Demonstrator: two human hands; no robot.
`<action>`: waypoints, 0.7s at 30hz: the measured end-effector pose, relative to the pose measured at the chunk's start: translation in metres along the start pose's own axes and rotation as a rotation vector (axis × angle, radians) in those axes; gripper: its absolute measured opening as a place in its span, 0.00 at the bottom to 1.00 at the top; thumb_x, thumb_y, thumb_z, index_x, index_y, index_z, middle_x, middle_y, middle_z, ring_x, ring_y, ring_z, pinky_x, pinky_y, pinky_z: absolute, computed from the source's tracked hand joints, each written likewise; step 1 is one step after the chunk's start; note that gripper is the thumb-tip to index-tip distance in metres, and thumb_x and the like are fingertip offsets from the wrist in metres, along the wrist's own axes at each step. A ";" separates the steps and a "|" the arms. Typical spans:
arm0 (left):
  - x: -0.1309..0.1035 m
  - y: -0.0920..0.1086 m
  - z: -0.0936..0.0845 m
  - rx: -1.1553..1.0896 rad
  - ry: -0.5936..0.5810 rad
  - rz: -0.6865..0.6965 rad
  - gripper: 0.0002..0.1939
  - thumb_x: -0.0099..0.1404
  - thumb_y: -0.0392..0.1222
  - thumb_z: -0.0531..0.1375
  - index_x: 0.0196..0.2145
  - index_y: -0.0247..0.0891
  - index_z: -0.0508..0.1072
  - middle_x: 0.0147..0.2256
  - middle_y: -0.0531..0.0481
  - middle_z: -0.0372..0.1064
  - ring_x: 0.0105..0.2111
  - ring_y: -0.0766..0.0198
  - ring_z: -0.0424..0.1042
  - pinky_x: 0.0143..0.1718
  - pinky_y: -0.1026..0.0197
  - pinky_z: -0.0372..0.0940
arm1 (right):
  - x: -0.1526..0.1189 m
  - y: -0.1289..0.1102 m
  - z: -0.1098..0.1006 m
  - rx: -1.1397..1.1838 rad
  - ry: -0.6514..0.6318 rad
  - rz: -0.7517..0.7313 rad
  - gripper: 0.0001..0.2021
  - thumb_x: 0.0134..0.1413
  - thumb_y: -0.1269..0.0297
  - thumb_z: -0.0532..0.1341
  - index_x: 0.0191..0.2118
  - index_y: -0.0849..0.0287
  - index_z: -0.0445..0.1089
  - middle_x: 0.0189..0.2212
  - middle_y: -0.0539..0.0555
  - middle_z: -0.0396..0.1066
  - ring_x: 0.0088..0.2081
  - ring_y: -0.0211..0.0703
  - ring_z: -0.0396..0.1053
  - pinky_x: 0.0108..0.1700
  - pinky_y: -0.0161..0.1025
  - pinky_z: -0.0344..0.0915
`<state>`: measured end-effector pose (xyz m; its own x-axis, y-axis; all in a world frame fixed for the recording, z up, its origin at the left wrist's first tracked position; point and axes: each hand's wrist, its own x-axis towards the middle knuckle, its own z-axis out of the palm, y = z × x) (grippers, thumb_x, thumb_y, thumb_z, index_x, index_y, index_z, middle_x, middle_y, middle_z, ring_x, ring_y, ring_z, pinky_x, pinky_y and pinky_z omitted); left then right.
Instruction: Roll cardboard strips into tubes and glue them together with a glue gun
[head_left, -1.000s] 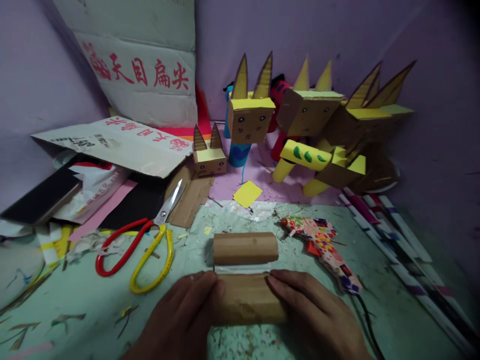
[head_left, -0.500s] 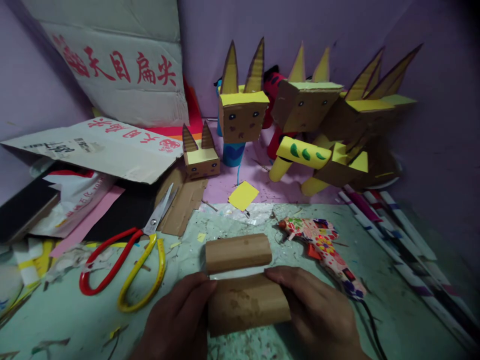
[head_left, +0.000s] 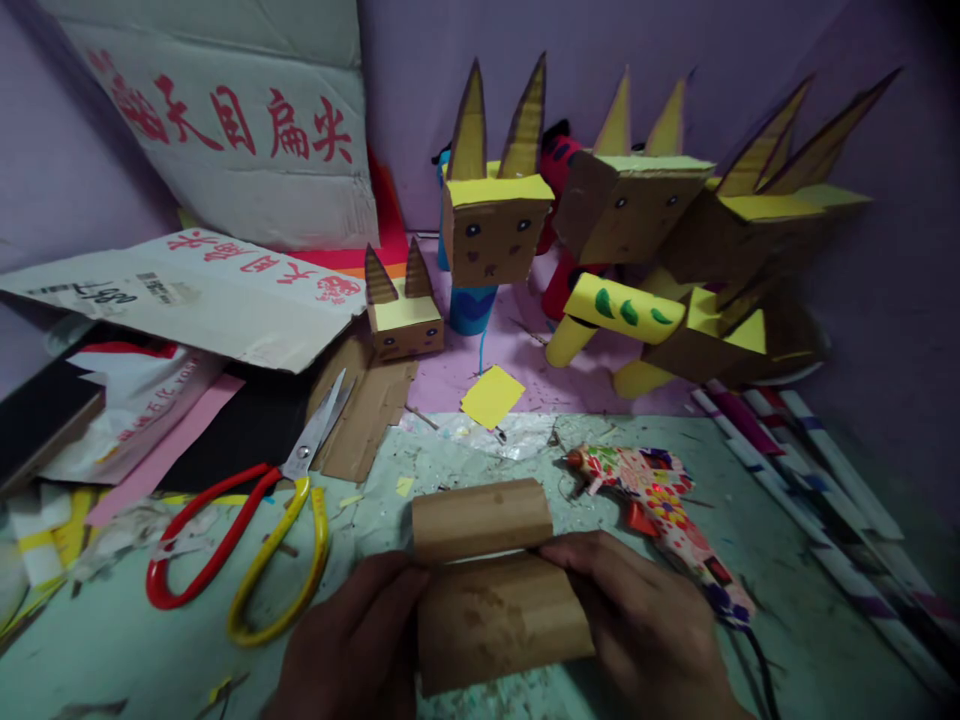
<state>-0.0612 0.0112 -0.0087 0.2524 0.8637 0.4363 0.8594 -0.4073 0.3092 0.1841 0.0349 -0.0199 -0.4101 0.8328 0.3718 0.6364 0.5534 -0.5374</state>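
Note:
A brown cardboard tube [head_left: 506, 625] with darker stains lies sideways between my two hands at the front. My left hand [head_left: 360, 630] grips its left end, thumb and fingertips at the upper edge. On the right end, my right hand [head_left: 645, 620] is closed the same way, its fingertips at the top corner. A second brown cardboard tube [head_left: 480, 518] lies parallel just behind, with a thin pale strip showing between the two. Whether the tubes touch at some point I cannot tell. The undersides of both hands are hidden.
Right of the tubes lies a flower-patterned glue gun [head_left: 664, 515] with a black cord. Scissors [head_left: 262, 530] with red and yellow handles lie at left. Behind stand box-headed cardboard animals [head_left: 499, 240], a yellow paper piece [head_left: 493, 397] and marker pens [head_left: 817, 500]. Cardboard sheets [head_left: 202, 300] lie at back left.
The pale gap between the two tubes has narrowed. Both hands keep hold of the front tube. The whole view has shifted slightly.

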 end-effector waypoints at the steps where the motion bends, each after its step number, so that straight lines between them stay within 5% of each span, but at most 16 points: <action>1: -0.001 -0.001 0.001 -0.002 -0.010 0.013 0.10 0.63 0.37 0.52 0.36 0.44 0.73 0.32 0.53 0.77 0.26 0.68 0.77 0.24 0.73 0.69 | 0.002 -0.001 0.000 0.016 0.008 0.003 0.14 0.54 0.79 0.52 0.43 0.58 0.66 0.31 0.53 0.75 0.32 0.36 0.75 0.30 0.28 0.71; 8: -0.001 -0.001 0.003 -0.032 -0.032 0.021 0.11 0.61 0.33 0.52 0.37 0.42 0.72 0.33 0.51 0.76 0.28 0.65 0.77 0.25 0.70 0.70 | 0.013 -0.014 -0.001 0.113 0.138 0.074 0.11 0.54 0.78 0.53 0.35 0.61 0.71 0.27 0.55 0.75 0.27 0.38 0.75 0.26 0.30 0.70; 15: 0.009 0.003 0.000 -0.120 -0.118 -0.070 0.12 0.62 0.32 0.50 0.32 0.41 0.72 0.30 0.52 0.75 0.27 0.66 0.76 0.26 0.69 0.69 | 0.014 -0.012 0.001 0.170 0.079 0.223 0.10 0.52 0.74 0.54 0.29 0.61 0.72 0.23 0.54 0.74 0.25 0.40 0.72 0.26 0.34 0.66; 21: 0.012 -0.008 -0.003 -0.063 -0.041 0.001 0.11 0.62 0.37 0.53 0.27 0.40 0.74 0.27 0.52 0.76 0.27 0.63 0.77 0.28 0.66 0.72 | 0.019 -0.012 0.001 0.155 0.025 0.282 0.10 0.45 0.78 0.56 0.27 0.63 0.75 0.22 0.55 0.73 0.25 0.41 0.71 0.27 0.34 0.63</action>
<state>-0.0664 0.0240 -0.0034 0.2721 0.8743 0.4019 0.8296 -0.4248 0.3623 0.1683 0.0442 -0.0073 -0.2145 0.9540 0.2096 0.6148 0.2986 -0.7299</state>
